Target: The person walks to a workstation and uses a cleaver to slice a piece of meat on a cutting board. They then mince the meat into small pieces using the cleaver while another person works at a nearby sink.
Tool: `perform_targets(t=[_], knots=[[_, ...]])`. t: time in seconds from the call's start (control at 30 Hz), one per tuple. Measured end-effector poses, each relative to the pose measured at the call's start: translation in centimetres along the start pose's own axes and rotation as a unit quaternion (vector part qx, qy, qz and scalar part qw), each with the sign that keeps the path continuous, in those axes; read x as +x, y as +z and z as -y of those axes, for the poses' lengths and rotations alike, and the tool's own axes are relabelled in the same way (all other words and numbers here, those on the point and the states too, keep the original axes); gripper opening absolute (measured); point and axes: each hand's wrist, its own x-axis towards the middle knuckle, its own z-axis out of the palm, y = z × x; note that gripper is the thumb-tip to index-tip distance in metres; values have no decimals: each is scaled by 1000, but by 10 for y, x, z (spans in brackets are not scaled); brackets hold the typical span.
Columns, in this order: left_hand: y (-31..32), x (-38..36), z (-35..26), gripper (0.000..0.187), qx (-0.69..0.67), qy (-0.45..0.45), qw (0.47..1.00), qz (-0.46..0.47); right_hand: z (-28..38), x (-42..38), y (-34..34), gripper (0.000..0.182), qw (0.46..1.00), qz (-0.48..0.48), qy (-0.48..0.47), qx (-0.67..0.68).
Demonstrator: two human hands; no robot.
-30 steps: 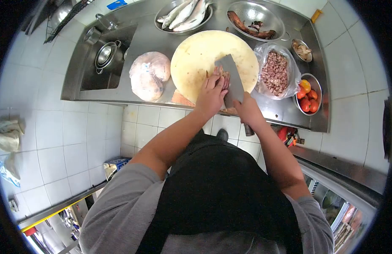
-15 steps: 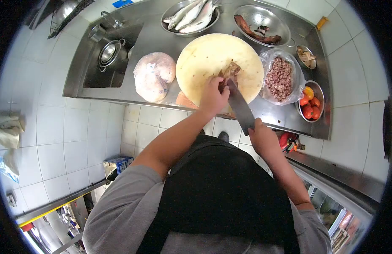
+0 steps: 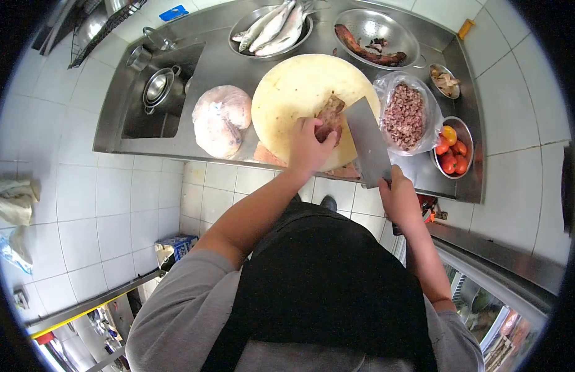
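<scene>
My left hand (image 3: 307, 147) is closed on a reddish-brown piece of meat (image 3: 330, 113) lying on the round cutting board (image 3: 284, 87). Its fingers cover the near left part of the meat. In my right hand (image 3: 400, 199) is the handle of a cleaver (image 3: 370, 142). The broad blade points away from me, its flat side showing, just right of the meat and apart from it. Part of the blade overlaps the board's right edge in view. Beyond the cleaver lies a clear plastic bag of diced meat (image 3: 404, 116).
Left of the board sits a bagged pale lump (image 3: 219, 121), near the sink (image 3: 135, 105). Behind are a bowl of fish (image 3: 272, 28) and a colander (image 3: 396, 28) with long dark meat pieces. To the right stand a bowl of tomatoes (image 3: 454, 149) and a small bowl of scraps (image 3: 445, 82).
The cleaver has moved right, away from the meat, and its flat side now faces up more. More of the meat shows beside my left hand, which still holds it.
</scene>
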Motion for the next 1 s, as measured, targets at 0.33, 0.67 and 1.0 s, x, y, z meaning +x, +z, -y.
perform_targets(t=[0.33,0.67,1.0], knots=[[26,11,12,65,119,73,988,72,-5,42,8,28,993,46,-8,104],[33,9,17,59,180,99,976,67,17,60,-1,30,998,67,-13,-6],[32,7,15,58,179,98,976,71,36,121,17,30,996,30,-26,-74]])
